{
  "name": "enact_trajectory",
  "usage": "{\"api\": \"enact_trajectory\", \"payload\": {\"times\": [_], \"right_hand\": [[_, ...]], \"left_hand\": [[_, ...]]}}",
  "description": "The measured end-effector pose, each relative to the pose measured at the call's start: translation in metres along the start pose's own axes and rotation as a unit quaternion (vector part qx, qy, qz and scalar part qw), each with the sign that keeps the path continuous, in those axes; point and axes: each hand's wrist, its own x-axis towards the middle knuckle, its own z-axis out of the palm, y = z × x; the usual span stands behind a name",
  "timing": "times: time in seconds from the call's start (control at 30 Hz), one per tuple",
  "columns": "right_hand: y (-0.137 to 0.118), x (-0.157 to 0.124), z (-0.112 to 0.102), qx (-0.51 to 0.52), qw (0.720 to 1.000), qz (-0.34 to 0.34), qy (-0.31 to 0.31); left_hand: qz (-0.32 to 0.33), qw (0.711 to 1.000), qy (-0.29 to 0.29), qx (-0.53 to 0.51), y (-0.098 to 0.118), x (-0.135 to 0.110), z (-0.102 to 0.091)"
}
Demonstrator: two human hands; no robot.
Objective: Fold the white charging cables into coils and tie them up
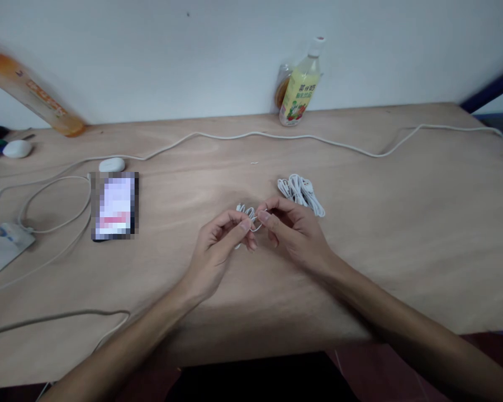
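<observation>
Pinching a small bunch of thin white cable [248,215] between them, the left hand [218,245] and the right hand [293,231] are held close together over the middle of the wooden table [360,268]. The left hand's thumb and forefinger are closed on the cable at its near side, and the right hand's thumb and forefinger are closed on it from the other side, so that the fingertips of both hands almost meet. Small loops of the cable are seen just above the fingers, and how much of it is hidden inside the hands cannot be told.

A second cable, coiled into a tidy bundle [300,192], is laid on the table just beyond the right hand, not touched by it. A long white cord [218,135] is stretched across the back of the table from left to right. A bottle with a yellow label [298,89] is stood against the wall behind. A phone [114,205] with a lit screen is laid flat to the left, well apart from the hands, with a small white case [112,164] just behind it. An orange bottle [33,95] is leaned against the wall at the far left.
</observation>
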Motion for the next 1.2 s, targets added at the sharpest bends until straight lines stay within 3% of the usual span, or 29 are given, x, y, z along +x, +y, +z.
{"api": "enact_trajectory", "payload": {"times": [0.27,0.63,0.87,1.07,1.2], "right_hand": [[0.003,-0.001,0.000,-0.013,0.999,-0.042,-0.005],[0.000,0.001,-0.001,0.029,0.999,-0.036,-0.023],[0.002,0.001,0.001,0.091,0.995,0.005,-0.042],[0.004,0.000,0.001,0.144,0.988,0.030,-0.035],[0.001,0.000,0.002,0.154,0.985,0.042,-0.069]], "left_hand": [[-0.016,0.999,-0.017,-0.049,0.001,0.002,-0.001],[-0.140,0.975,-0.099,-0.139,0.010,0.001,-0.002],[-0.121,0.977,-0.111,-0.132,0.009,0.001,-0.002],[-0.085,0.986,-0.083,-0.117,0.010,0.001,-0.003],[-0.057,0.991,-0.059,-0.107,0.010,0.002,-0.004]]}}
